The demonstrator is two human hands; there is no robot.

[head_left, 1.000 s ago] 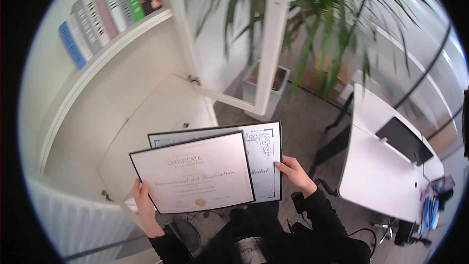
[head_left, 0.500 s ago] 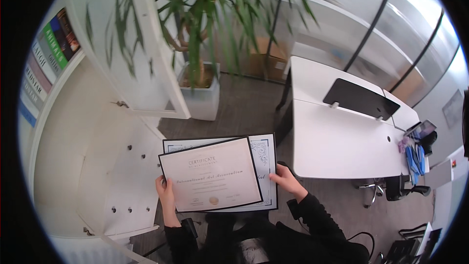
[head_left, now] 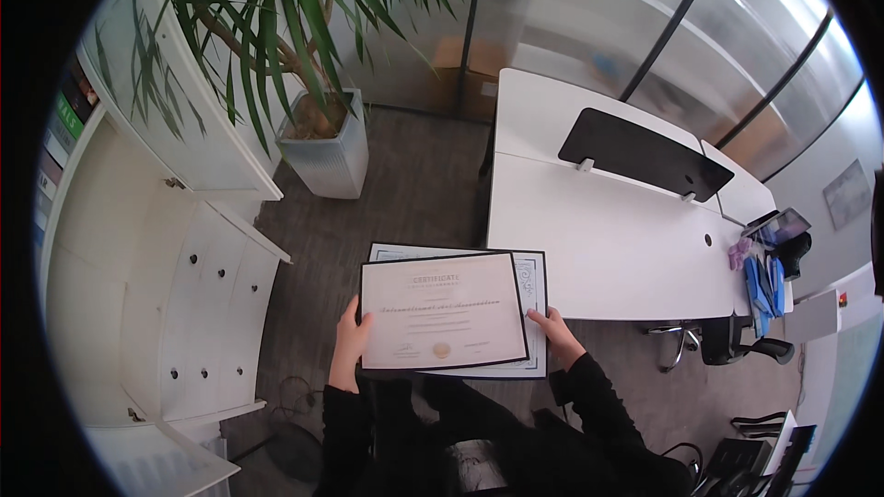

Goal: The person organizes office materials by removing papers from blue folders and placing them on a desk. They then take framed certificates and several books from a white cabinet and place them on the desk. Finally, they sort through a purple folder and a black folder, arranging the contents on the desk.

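- An office is spreading out below the camera: a grey, ribbed carpet floor [head_left: 405,184] is lying between white cabinets [head_left: 184,313] and a white desk [head_left: 608,248], with frosted glass partitions rising behind the desk.
- The desk is standing just right of the held papers, smooth and matt, carrying a long black divider panel [head_left: 645,155] across its far half (blue items are sitting at its far right corner, too small to tell apart).
- Since a second ago the view has been swinging from the bookshelf and cabinet door towards the desk, while the papers have been staying level in front of the body; judging by that, the person is turning with them in hand and nothing has been put down.
- A tall plant [head_left: 276,28] with long, narrow green leaves is growing from a ribbed white pot [head_left: 324,147], standing left of the desk and beyond the papers.
- The front certificate [head_left: 442,311], a cream, glossy sheet in a thin black frame, is overlapping the rear certificate [head_left: 532,285], a paler sheet with an ornate blue border; both are hovering above the floor, just left of the desk's near edge.
- The left hand [head_left: 350,342] is gripping the front certificate's left edge, thumb on top.
- The right hand [head_left: 555,331] is pinching the lower right corner of the rear certificate, dark sleeves trailing back from both.
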